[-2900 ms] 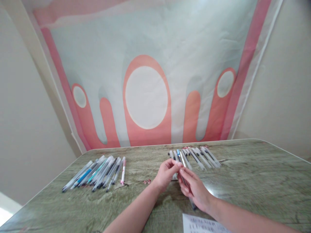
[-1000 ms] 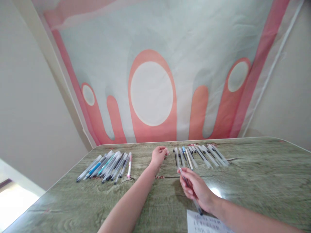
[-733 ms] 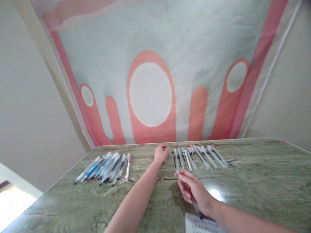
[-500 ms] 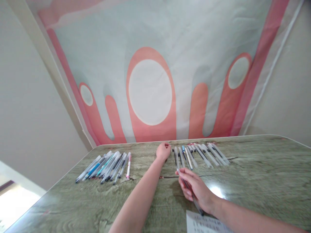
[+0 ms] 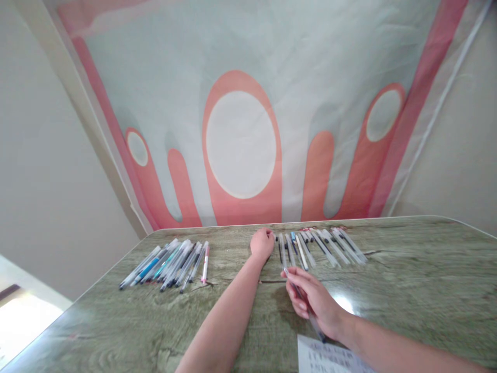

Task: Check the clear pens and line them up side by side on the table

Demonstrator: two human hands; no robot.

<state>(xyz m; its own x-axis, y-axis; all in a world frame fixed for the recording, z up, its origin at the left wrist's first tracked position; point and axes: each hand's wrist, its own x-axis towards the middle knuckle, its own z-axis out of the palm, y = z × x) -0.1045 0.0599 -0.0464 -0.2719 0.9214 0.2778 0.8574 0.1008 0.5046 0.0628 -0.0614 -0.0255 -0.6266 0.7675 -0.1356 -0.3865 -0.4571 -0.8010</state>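
Observation:
My right hand (image 5: 310, 300) is closed round a clear-barrelled pen (image 5: 319, 331), held aslant above the table. The pen's tip end points away from me and its dark end comes out below the palm. At the far side of the table, my left hand (image 5: 262, 243) rests with its fingers curled inward. What they hold, if anything, is hidden behind the hand. Just right of it lies a row of pens (image 5: 326, 249), mostly clear barrels, with a white pen (image 5: 302, 252) among them. Small dark caps sit near the row's far ends.
On the left of the wood-patterned table (image 5: 128, 331) lies a bunch of pens (image 5: 166, 265), with a pink-and-white pen (image 5: 205, 263) at its right edge. A sheet of paper with writing (image 5: 328, 356) is partly under my right forearm. A patterned wall covering (image 5: 240, 212) stands behind the table.
The view has shifted slightly. My left hand has turned a little at the far side of the table, and my right hand keeps its hold on the pen almost unmoved.

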